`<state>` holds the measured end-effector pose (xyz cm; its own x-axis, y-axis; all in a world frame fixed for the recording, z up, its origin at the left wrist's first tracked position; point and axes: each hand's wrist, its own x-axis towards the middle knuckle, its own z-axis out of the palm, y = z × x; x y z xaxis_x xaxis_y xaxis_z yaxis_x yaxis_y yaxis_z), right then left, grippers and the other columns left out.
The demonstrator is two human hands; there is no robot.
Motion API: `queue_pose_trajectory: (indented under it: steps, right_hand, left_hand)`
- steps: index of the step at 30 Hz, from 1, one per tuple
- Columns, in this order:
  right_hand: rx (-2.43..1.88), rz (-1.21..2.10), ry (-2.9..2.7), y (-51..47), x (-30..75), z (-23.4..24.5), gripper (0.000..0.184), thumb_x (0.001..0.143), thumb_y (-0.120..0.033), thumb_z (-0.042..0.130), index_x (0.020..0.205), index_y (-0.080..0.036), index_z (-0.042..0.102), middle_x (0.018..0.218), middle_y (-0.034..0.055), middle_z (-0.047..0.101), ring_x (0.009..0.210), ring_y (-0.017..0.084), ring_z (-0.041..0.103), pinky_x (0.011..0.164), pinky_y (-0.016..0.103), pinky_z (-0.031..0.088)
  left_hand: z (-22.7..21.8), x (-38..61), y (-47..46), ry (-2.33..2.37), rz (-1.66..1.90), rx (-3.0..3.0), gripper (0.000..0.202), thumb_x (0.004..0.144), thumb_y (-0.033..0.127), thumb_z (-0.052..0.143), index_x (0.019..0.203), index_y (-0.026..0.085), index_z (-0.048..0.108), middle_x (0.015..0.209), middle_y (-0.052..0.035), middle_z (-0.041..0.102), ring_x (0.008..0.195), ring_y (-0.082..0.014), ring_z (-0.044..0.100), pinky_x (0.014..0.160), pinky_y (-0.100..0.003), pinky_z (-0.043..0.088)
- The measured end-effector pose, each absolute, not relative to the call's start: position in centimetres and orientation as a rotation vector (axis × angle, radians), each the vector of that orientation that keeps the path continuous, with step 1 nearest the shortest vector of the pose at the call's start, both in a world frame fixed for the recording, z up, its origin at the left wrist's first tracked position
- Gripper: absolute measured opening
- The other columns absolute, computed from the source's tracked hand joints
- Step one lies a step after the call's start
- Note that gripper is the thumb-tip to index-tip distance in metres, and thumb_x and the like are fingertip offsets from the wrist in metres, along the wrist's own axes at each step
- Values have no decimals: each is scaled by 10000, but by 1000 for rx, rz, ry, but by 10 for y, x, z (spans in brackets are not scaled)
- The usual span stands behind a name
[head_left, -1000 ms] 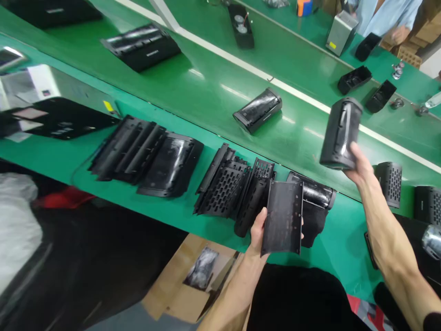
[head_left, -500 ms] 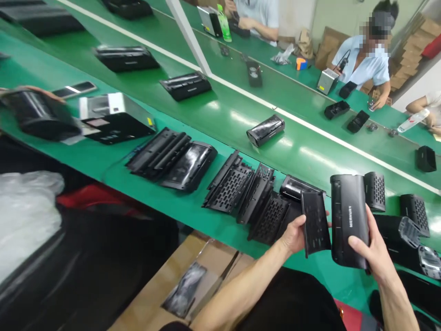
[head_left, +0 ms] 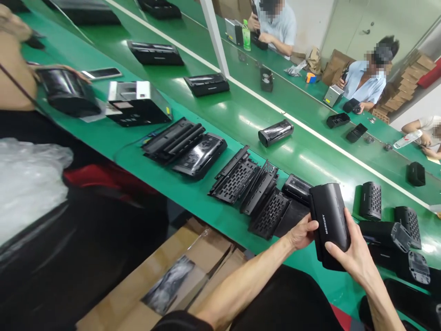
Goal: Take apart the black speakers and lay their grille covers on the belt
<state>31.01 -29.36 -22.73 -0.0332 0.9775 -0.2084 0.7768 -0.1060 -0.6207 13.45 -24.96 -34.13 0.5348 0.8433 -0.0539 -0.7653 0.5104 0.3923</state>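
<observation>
In front of me, my right hand [head_left: 351, 250] grips the lower right side of a curved black plastic casing [head_left: 332, 220] lettered MERKURY, thumb across its face. Fingers of my left hand [head_left: 303, 232] pinch a flat black panel [head_left: 317, 241] against the casing's left side; most of the panel is hidden behind it. Just left of my hands lie several black slotted grille panels [head_left: 270, 215]. Beyond the casing a glossy black unit [head_left: 296, 187] rests on the green bench.
Black casings [head_left: 371, 201] with slotted grilles stand at right, near units with clear end pieces [head_left: 401, 235]. A green belt [head_left: 241, 110] carries black units. Left are a metal-sided box [head_left: 138, 103] and another person's arm [head_left: 14, 64]. Cardboard boxes [head_left: 193, 266] sit below. Co-workers sit opposite.
The panel, held apart from the casing before, now lies against the casing's left side. Both hands have come together, with the casing shifted left and tilted. The camera view has turned slightly.
</observation>
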Motion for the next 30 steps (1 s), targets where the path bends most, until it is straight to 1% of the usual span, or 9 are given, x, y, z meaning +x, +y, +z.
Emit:
queue_pose_trajectory:
  steps: [5,10,13,15,17,19,23,26,30]
  right_hand:
    - [-1988,876,-1870,-296,307,-226,1083,870,-535,757,1761,-345,170,1476,148,586,1292,422,673,945,527,618]
    - [-1893,935,-1859,-293,316,-226,1062,860,-516,772,1744,-326,214,1528,156,548,1389,413,602,1076,571,554]
    - [-1800,841,-1748,-307,318,-238,1065,822,-532,823,1707,-322,269,1634,160,434,1484,422,495,1130,603,516]
    - [-1775,704,-1642,-321,310,-254,1158,770,-575,868,1699,-308,231,1700,176,310,1551,451,389,1180,651,455]
    - [-1779,547,-1517,-332,298,-272,1189,752,-616,872,1683,-282,213,1703,194,265,1567,465,342,1227,683,375]
    - [-1791,445,-1382,-336,289,-284,1067,787,-631,832,1629,-257,295,1638,200,351,1517,453,405,1230,675,362]
    - [-1791,551,-1278,-338,305,-284,901,780,-621,837,1513,-262,457,1498,161,528,1360,409,554,1137,600,474]
    - [-1765,738,-1294,-347,331,-273,911,723,-616,878,1481,-264,514,1466,147,573,1298,399,606,1069,551,528]
    - [-1713,844,-1294,-353,349,-265,880,702,-599,907,1443,-276,560,1479,137,585,1316,395,609,1068,524,536]
  left_hand:
    - [-346,136,-250,242,958,346,738,665,470,1007,1296,200,735,1204,-135,796,1118,-322,753,972,-398,543]
    - [-342,137,-247,295,947,340,767,630,480,1028,1279,203,726,1193,-122,787,1131,-318,732,965,-396,532]
    - [-331,137,-245,374,1059,343,808,599,427,1047,1304,225,705,1249,-107,768,1198,-333,697,1009,-414,518]
    - [-325,140,-244,424,1130,343,838,589,404,1050,1324,240,682,1266,-98,756,1226,-339,674,1041,-437,509]
    - [-324,144,-243,481,1174,337,848,587,387,1051,1327,250,662,1270,-88,745,1232,-328,660,1064,-445,502]
    - [-326,144,-240,530,1182,339,831,592,391,1049,1308,251,651,1259,-83,736,1217,-315,656,1066,-446,504]
    - [-325,112,-217,593,1080,486,792,680,501,984,1352,260,642,1308,-106,698,1192,-337,657,1058,-505,507]
    - [-308,75,-188,638,1060,858,1098,529,289,1055,1516,289,576,1570,-124,553,1406,-382,543,1213,-513,374]
    - [-284,55,-170,537,821,1187,1033,597,272,1005,1546,235,597,1481,-120,630,1373,-419,576,1217,-502,373]
